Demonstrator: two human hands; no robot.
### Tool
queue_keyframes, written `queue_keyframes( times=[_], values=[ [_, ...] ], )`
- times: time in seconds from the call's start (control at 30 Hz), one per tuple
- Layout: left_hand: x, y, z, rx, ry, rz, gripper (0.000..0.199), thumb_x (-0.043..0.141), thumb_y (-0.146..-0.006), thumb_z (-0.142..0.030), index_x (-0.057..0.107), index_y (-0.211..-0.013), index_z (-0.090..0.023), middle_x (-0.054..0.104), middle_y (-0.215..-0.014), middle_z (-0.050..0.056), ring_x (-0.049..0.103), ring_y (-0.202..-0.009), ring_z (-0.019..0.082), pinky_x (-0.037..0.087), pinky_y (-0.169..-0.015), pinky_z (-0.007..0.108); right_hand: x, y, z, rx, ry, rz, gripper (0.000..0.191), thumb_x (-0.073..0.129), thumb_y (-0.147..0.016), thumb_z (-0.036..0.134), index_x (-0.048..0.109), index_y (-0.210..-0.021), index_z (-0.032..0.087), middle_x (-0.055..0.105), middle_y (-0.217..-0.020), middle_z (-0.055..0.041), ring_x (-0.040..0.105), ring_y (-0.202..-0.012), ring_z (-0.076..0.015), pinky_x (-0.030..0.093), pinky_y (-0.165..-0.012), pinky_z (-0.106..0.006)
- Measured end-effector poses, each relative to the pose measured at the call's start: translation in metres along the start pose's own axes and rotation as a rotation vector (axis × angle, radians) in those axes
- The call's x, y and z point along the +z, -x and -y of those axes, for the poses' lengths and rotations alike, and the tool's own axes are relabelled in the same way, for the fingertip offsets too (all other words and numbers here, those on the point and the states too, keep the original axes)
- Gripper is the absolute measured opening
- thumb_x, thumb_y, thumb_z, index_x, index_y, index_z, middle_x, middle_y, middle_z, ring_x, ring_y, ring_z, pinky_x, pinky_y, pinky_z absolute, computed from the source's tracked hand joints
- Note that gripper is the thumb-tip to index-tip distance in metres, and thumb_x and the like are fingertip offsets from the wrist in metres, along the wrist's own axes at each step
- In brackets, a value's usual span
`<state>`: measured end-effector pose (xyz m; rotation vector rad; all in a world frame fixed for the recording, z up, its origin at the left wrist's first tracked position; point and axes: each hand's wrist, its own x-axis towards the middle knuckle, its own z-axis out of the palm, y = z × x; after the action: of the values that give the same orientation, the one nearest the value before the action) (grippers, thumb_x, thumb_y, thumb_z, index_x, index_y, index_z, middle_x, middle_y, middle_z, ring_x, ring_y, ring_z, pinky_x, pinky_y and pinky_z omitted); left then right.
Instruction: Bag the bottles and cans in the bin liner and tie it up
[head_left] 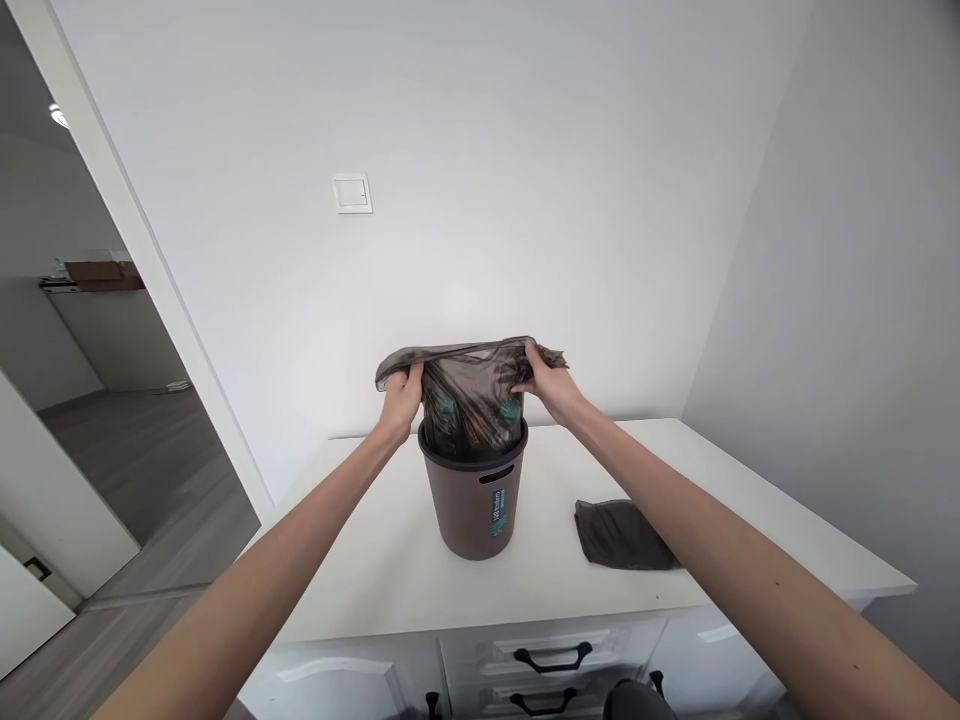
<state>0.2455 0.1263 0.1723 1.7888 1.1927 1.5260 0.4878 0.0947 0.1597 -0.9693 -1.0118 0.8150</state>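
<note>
On the white, flat-topped worktop [540, 590], a folded dark-grey piece of thin plastic [621, 537] lies right of the brown, tapered plastic bin [457, 510], which could tip if its black rim [474, 466] is tugged sideways. Farther up, the translucent grey plastic bag [465, 385] rises from the bin's mouth, its top edge pinched by the left hand [403, 400] and right hand [553, 385]; uneven pulling could tear the film and spill the dark-and-green contents [510, 410] showing through.

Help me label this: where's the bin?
In the head view, the bin stands below centre on the white cabinet, left of the flat dark plastic.
</note>
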Motion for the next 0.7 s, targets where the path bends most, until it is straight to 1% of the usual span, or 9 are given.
queue_keyframes(
  times=[0.03, 0.1, 0.2, 0.3, 0.47, 0.53, 0.6, 0.67, 0.7],
  values=[
    [-0.002, -0.003, -0.006, -0.001, 0.025, -0.026, 0.054, 0.049, -0.094, -0.071, 0.047, -0.067, -0.024, 0.051, -0.066, 0.001, 0.057, -0.072, 0.021, 0.051, -0.069, 0.034, 0.004, -0.001, 0.01, 0.006, -0.104, 0.003, 0.034, 0.064, -0.093, 0.056, 0.066, -0.099, 0.022, 0.069, -0.123, -0.0075, 0.071, -0.085, -0.0187, 0.067, -0.071, -0.035],
    [-0.006, -0.011, -0.023, 0.01, 0.088, -0.067, 0.051, 0.05, -0.095, -0.069, 0.051, -0.071, -0.023, 0.056, -0.072, 0.002, 0.059, -0.077, 0.021, 0.052, -0.073, 0.034, 0.011, -0.004, 0.033, -0.001, -0.237, 0.026, 0.027, 0.064, -0.095, 0.047, 0.066, -0.1, 0.021, 0.069, -0.123, -0.0075, 0.071, -0.09, -0.0177, 0.068, -0.072, -0.033],
    [-0.014, -0.018, -0.057, 0.066, 0.253, -0.136, 0.039, 0.056, -0.098, -0.057, 0.062, -0.087, -0.02, 0.068, -0.098, 0.006, 0.064, -0.099, 0.022, 0.052, -0.092, 0.033, 0.022, -0.006, 0.073, -0.055, -0.324, 0.041, 0.021, 0.065, -0.097, 0.042, 0.064, -0.101, 0.021, 0.072, -0.111, -0.0048, 0.069, -0.09, -0.0155, 0.066, -0.07, -0.029],
    [-0.03, -0.017, -0.095, 0.127, 0.416, -0.198, 0.03, 0.057, -0.101, -0.045, 0.067, -0.103, -0.017, 0.069, -0.12, 0.009, 0.062, -0.119, 0.023, 0.047, -0.107, 0.035, 0.026, -0.003, 0.116, -0.164, -0.329, 0.081, 0.022, 0.069, -0.095, 0.044, 0.063, -0.099, 0.023, 0.072, -0.1, -0.0011, 0.068, -0.086, -0.0141, 0.063, -0.063, -0.025],
    [-0.071, -0.003, -0.153, 0.242, 0.631, -0.19, 0.031, 0.062, -0.099, -0.046, 0.068, -0.112, -0.017, 0.068, -0.128, 0.009, 0.062, -0.127, 0.025, 0.045, -0.114, 0.04, 0.029, 0.021, 0.179, -0.406, -0.23, 0.199, 0.037, 0.073, -0.088, 0.057, 0.064, -0.097, 0.022, 0.067, -0.092, -0.0002, 0.068, -0.081, -0.0154, 0.051, -0.05, -0.021],
    [-0.089, 0.003, -0.171, 0.221, 0.727, -0.17, 0.032, 0.061, -0.1, -0.046, 0.068, -0.113, -0.018, 0.068, -0.13, 0.009, 0.062, -0.128, 0.025, 0.046, -0.114, 0.04, 0.033, 0.037, 0.195, -0.47, -0.165, 0.21, 0.042, 0.071, -0.088, 0.061, 0.064, -0.097, 0.021, 0.065, -0.091, -0.0015, 0.068, -0.085, -0.0172, 0.051, -0.052, -0.022],
    [-0.104, 0.009, -0.185, 0.157, 0.812, -0.14, 0.031, 0.055, -0.103, -0.044, 0.067, -0.113, -0.016, 0.068, -0.129, 0.01, 0.064, -0.127, 0.025, 0.049, -0.113, 0.04, 0.04, 0.054, 0.203, -0.494, -0.096, 0.209, 0.047, 0.067, -0.088, 0.066, 0.065, -0.097, 0.02, 0.064, -0.091, -0.0027, 0.068, -0.089, -0.0193, 0.053, -0.056, -0.025],
    [-0.116, 0.018, -0.192, 0.117, 0.859, -0.103, 0.03, 0.047, -0.106, -0.035, 0.067, -0.112, -0.014, 0.07, -0.123, 0.01, 0.066, -0.124, 0.024, 0.05, -0.112, 0.041, 0.049, 0.075, 0.203, -0.485, -0.048, 0.207, 0.051, 0.064, -0.088, 0.07, 0.067, -0.099, 0.02, 0.065, -0.093, -0.0035, 0.068, -0.094, -0.0216, 0.056, -0.061, -0.029],
    [-0.122, 0.025, -0.192, 0.129, 0.858, -0.114, 0.029, 0.043, -0.106, -0.028, 0.068, -0.111, -0.014, 0.072, -0.116, 0.009, 0.068, -0.12, 0.024, 0.051, -0.111, 0.042, 0.055, 0.086, 0.2, -0.471, -0.034, 0.217, 0.052, 0.063, -0.088, 0.071, 0.068, -0.101, 0.021, 0.066, -0.095, -0.0037, 0.068, -0.097, -0.0227, 0.058, -0.065, -0.031]
  ],
)
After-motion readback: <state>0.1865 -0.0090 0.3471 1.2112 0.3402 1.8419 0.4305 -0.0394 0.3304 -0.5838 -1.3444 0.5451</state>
